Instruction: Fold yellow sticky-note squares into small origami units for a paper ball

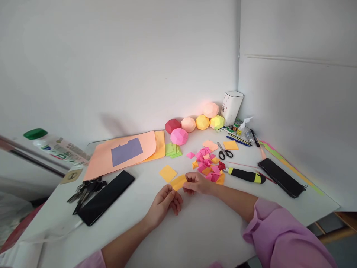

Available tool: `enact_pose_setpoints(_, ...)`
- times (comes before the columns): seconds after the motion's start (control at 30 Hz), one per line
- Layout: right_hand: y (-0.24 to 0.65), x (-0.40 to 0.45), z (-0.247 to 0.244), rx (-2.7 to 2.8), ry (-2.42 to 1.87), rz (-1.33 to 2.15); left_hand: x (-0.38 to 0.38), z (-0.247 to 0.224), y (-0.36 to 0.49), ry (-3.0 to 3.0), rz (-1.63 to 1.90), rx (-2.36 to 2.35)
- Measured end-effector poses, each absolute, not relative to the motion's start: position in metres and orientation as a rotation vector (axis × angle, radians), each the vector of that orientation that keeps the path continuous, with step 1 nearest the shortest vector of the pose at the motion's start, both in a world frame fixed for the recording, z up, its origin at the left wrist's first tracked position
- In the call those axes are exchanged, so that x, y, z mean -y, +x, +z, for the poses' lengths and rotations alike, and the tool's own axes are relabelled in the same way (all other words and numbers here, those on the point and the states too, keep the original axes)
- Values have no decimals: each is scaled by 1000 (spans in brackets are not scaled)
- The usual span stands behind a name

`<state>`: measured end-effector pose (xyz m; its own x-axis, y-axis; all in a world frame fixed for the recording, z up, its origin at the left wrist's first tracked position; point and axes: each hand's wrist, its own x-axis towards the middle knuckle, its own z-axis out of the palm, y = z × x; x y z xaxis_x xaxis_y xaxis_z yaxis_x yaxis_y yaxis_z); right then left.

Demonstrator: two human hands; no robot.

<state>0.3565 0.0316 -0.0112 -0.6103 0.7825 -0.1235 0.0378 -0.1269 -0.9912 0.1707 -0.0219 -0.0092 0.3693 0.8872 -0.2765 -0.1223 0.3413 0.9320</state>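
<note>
Over a white table (192,230), the left hand (165,201) and right hand (198,183) pinch opposite ends of a yellow paper slip (178,182). Small folded pieces (205,157) lie beyond, rightward; far back, faceted balls (179,137) line a pale wall (125,67).

Soft, diffuse light falls evenly around the bright pink faceted paper ball (179,136), whose facets show crisply. Left of it, a faint blurred shadow darkens the plain white wall (139,56); farther left, wide-angle distortion stretches and tilts the white plastic green-capped bottle (60,149), its lettering soft.
</note>
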Motion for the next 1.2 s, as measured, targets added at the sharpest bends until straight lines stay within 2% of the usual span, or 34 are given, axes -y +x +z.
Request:
enact_pose_setpoints(1.0,359,-31,-22,1827,-937,1709,21,-13,171,1053,777,-981)
enact_pose_setpoints(1.2,359,-32,-24,1739,-942,1777,21,-11,170,1043,765,-958)
